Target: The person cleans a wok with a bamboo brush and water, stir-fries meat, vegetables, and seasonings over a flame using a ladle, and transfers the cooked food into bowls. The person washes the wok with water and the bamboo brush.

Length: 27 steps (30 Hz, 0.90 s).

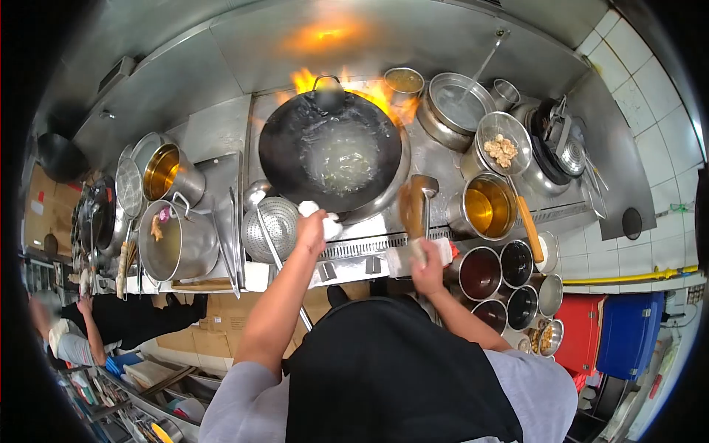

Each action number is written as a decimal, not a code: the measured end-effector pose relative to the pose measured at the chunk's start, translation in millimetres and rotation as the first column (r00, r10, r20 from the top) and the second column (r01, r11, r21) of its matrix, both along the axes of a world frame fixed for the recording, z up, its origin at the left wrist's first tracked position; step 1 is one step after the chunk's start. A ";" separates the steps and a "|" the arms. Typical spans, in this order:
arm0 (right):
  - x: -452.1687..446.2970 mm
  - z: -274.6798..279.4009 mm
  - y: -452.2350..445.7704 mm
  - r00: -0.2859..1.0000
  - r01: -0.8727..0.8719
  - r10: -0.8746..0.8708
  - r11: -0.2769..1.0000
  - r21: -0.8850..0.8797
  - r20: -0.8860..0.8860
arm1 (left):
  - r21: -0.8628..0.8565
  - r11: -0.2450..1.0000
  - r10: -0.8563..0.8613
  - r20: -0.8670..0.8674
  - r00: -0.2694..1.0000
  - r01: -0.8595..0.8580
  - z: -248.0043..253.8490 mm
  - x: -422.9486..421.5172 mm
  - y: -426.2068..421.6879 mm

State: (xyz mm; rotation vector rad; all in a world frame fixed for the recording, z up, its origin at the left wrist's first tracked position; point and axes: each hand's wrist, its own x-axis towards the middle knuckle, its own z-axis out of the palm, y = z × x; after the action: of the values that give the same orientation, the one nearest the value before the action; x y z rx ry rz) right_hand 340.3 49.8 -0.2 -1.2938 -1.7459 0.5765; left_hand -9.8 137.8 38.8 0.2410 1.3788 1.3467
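A large black wok (pixel 273 144) sits over high flames, with bubbling, clear liquid in its bottom. At its near rim my left hand (pixel 312 230) is closed on a folded white cloth (pixel 325 225), pressed where the wok's near handle would be. My right hand (pixel 427 267) is closed round the lower end of a brown wok brush (pixel 410 210), smeared by motion, right of the wok. Close beside the brush is a metal ladle (pixel 425 184). A pale cloth (pixel 401 260) lies by my right hand on the stove's front edge. A perforated strainer (pixel 271 230) rests left of my left hand.
Flames (pixel 384 96) rise behind the wok. On the right stand an oil pot (pixel 508 229), a strainer with food pieces (pixel 502 122) and several sauce containers (pixel 480 272). A big pot (pixel 181 269) stands left. Another person (pixel 92 332) is at the far left.
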 end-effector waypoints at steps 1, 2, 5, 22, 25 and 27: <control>3.0 -1.4 -16.6 0.982 0.027 0.040 0.936 -0.350 0.182 | 0.020 1.000 0.000 -0.051 0.999 0.001 10.9 -3.5 -8.6; 6.9 -2.8 -17.7 0.982 0.030 0.037 0.936 -0.351 0.183 | 0.039 0.999 0.004 -0.102 0.995 0.000 17.0 -7.7 -15.6; 14.7 -8.8 -8.1 0.981 0.141 -0.179 0.927 -0.349 -0.077 | 0.032 0.998 -0.044 -0.274 0.961 0.055 37.8 -27.8 -23.4; -47.8 84.7 189.5 0.665 0.041 -0.308 0.925 -0.378 -0.680 | 0.019 0.992 -0.053 -0.825 0.563 0.122 138.5 -47.3 -11.3; -81.8 114.0 215.8 0.656 0.061 -0.301 0.935 -0.348 -0.692 | -0.009 0.985 -0.078 -0.911 0.404 0.171 145.2 -42.5 -9.0; -109.3 101.2 251.7 0.689 0.088 -0.254 0.959 -0.270 -0.679 | -0.044 0.983 -0.080 -0.976 0.203 0.177 159.2 -25.8 -13.5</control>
State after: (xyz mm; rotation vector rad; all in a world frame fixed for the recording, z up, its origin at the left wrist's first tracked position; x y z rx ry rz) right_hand 231.0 301.6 101.0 -1.1407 -0.9167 1.0207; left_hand -35.6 124.3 198.0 1.4897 2.2762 1.0410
